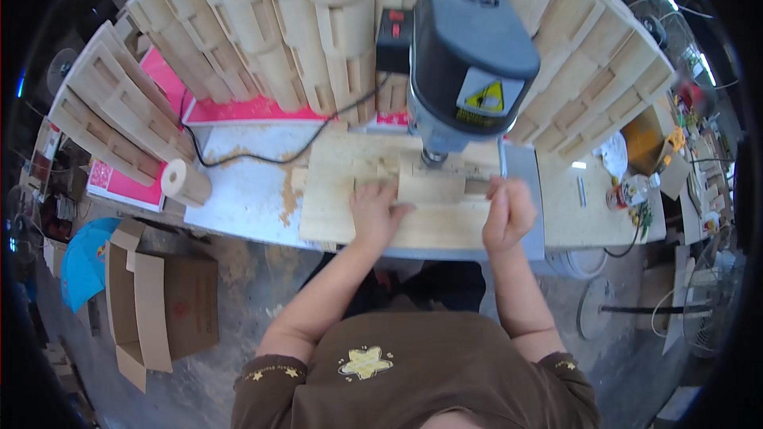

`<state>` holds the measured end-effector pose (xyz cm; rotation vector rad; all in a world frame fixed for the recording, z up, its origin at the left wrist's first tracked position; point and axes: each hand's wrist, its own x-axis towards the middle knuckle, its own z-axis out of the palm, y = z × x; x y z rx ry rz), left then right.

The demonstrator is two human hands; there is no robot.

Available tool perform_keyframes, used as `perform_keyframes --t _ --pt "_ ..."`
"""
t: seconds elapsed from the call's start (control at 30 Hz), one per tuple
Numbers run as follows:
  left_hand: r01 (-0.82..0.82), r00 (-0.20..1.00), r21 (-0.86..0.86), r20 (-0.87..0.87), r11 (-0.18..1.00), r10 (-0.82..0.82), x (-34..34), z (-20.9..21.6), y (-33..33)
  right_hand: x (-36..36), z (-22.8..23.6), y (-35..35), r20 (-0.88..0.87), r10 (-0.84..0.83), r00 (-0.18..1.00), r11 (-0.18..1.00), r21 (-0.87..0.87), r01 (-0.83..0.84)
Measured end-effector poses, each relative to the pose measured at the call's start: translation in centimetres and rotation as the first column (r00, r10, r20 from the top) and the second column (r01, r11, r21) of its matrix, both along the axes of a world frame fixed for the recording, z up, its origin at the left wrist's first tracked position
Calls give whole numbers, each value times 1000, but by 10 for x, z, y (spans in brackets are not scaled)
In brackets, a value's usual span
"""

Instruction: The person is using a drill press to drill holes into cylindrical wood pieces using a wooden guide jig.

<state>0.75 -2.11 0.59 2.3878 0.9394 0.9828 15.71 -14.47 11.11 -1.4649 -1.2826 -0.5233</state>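
a wooden block (429,188) is laid on a board (338,226) beneath the drill chuck (433,159), seemingly for alignment. the hands are set apart: the left hand (375,210) is spread at its left end, apparently for steadying; the right hand (509,213) is curled beside its right end, grip unclear.

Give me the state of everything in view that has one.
Wooden workpiece, lying flat
Left hand, open, at the workpiece's left end
Right hand, curled
Drill press, upright; running or not, unclear
Cardboard box, open
Blue umbrella, open
Slotted wooden pieces, stacked
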Motion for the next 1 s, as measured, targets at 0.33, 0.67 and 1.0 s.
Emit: perform_keyframes --t 0.33,0.67,1.0 --pt "17 1000 84 25 996 -20 -1 -1 -6 8 -6 0 145 43 989 997 60 -52" --pt "37 999 -57 7 998 -37 4 -4 7 68 132 82 -164 -179 970 978 -135 158" --pt "272 945 -360 272 892 -179 5 -13 18 61 17 14 -65 39 997 804 -590 -70"
